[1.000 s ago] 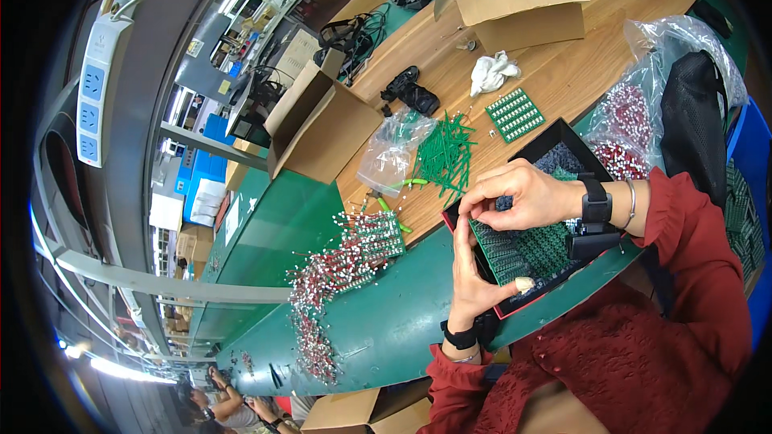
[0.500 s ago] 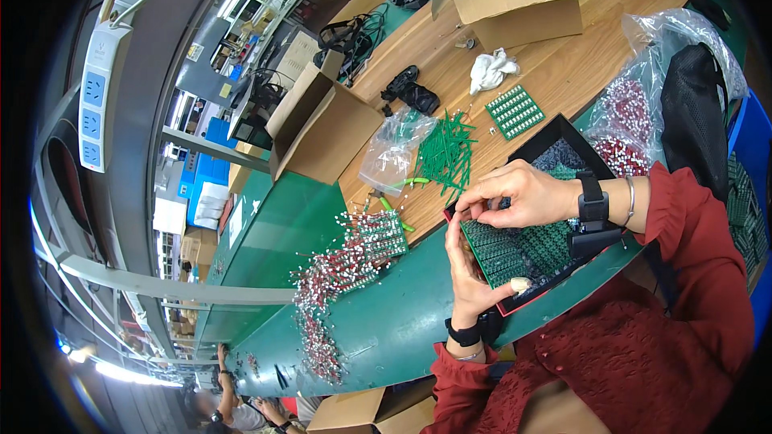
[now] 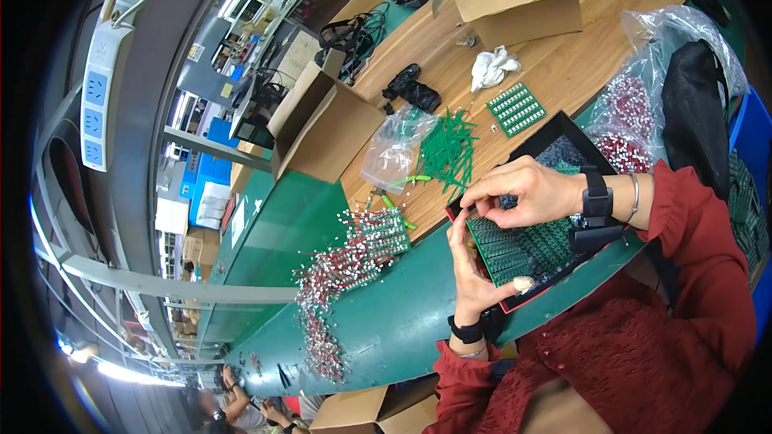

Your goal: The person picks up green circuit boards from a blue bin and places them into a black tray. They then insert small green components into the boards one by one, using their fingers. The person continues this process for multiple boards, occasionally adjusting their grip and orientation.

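Observation:
My left hand (image 3: pixel 473 277) grips the near left edge of a green circuit board panel (image 3: pixel 527 251) filled with rows of small dark parts, its thumb lying over the near corner. The panel is tilted above a black box (image 3: pixel 599 162) with a red outer edge. Over the panel's far left corner, my right hand (image 3: pixel 523 191) is closed in a pinch; what its fingertips hold, if anything, is hidden. Dark small parts (image 3: pixel 563 150) lie inside the box, past my right wrist. Beyond it, a second green panel (image 3: pixel 515 109) with pale rows rests on the wooden tabletop (image 3: pixel 563 52).
Red-and-white wired parts (image 3: pixel 342 261) are heaped on the green table at left. Close by are green-handled cutters (image 3: pixel 398 213), green strips (image 3: pixel 447 157) and a clear bag (image 3: pixel 396 153). Cardboard boxes (image 3: pixel 527 8) stand farther back. Another person's arm (image 3: pixel 233 394) shows at lower left.
My hands stay at the same corner of the panel, with only slight shifts. The other person's arm at lower left has moved a little.

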Motion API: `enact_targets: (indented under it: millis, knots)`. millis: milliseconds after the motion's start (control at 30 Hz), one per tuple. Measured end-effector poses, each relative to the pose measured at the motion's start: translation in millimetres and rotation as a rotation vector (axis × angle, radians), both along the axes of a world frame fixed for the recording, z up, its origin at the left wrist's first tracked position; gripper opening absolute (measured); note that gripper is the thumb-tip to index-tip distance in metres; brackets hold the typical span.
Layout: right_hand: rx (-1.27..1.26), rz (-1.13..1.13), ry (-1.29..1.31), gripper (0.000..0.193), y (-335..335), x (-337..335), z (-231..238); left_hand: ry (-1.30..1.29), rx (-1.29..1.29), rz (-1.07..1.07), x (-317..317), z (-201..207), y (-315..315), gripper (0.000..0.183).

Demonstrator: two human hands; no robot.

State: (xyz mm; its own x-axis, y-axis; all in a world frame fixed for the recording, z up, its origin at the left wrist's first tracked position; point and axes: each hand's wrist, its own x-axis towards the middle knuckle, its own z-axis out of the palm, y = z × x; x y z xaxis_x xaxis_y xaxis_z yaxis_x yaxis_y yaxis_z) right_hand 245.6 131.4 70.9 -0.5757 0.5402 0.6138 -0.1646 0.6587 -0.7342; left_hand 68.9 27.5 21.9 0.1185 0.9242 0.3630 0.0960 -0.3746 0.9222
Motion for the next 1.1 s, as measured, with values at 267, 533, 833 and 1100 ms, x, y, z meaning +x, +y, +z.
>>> enact_targets:
  millis: [267, 533, 833, 1100]
  knots:
    - [-0.128, 0.035, 0.014, 0.042, 1.4, -3.3, -2.9, -0.033, -0.038, 0.013, 0.8, -2.4, 0.2, 0.134]
    - [-0.020, 0.012, -0.027, 0.037, -0.3, -3.9, -2.5, 0.001, -0.036, -0.003, 0.0, -2.2, 0.0, 0.135]
    - [-0.081, -0.034, -0.071, 0.048, 2.5, 0.4, -3.4, -0.205, -0.033, 0.006, -1.2, -1.7, 0.3, 0.133]
    - [-0.081, 0.000, -0.088, 0.047, 1.8, -1.1, -6.7, -0.192, -0.031, 0.026, 0.6, -1.9, 0.6, 0.134]
